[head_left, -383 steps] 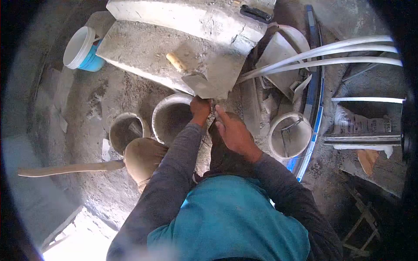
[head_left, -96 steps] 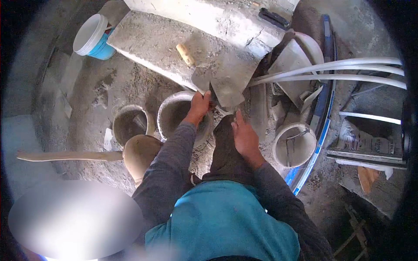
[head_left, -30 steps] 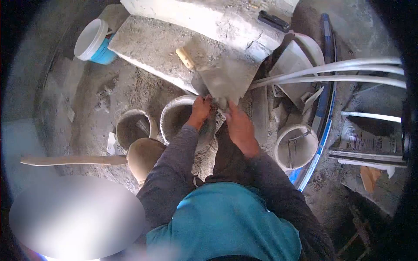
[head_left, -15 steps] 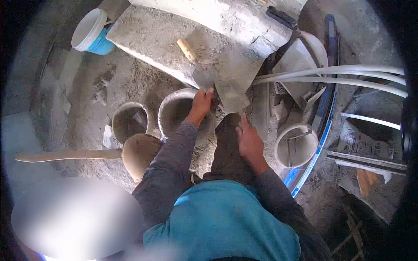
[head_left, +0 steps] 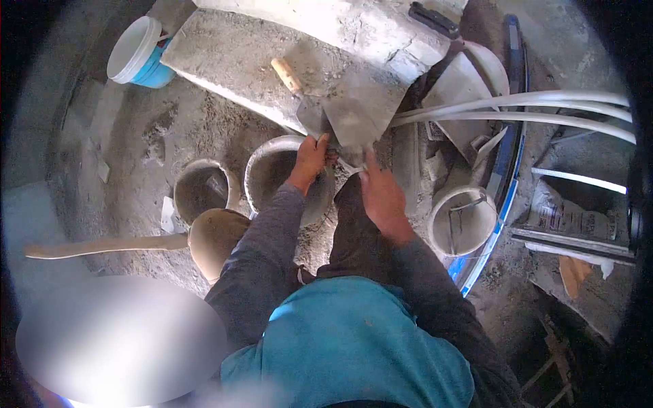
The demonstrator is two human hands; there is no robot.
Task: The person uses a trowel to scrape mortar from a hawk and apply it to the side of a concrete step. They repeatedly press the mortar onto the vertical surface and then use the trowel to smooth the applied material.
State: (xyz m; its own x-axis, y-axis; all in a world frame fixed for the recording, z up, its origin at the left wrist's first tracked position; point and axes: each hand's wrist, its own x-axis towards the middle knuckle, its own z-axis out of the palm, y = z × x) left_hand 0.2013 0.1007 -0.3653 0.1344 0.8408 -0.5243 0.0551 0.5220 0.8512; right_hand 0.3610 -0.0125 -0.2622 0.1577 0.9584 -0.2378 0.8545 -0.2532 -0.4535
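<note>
My left hand (head_left: 313, 163) is closed above the rim of a round bucket (head_left: 257, 178), with something dark at its fingers that I cannot make out. Its fingertips are by the lower end of a small trowel blade (head_left: 313, 117), whose wooden handle (head_left: 287, 76) points up and left over a dusty slab. My right hand (head_left: 386, 204) is closed around the handle end of a wide, flat trowel (head_left: 357, 121), index finger stretched toward the blade. The wide blade overlaps the slab's lower edge, beside the small one. The wide trowel's handle is hidden by my hand.
A smaller round bucket (head_left: 204, 189) and a rounded tan object (head_left: 219, 238) are at left, near a long wooden handle (head_left: 105, 246). A white-and-blue bucket (head_left: 139, 58) stands upper left. At right are white pipes (head_left: 530, 109), another bucket (head_left: 464, 221) and a blue-edged strip (head_left: 507, 204).
My right hand and the wide trowel have moved up and slightly left, over the slab's edge. My left hand has shifted only slightly. The view has shifted a little.
</note>
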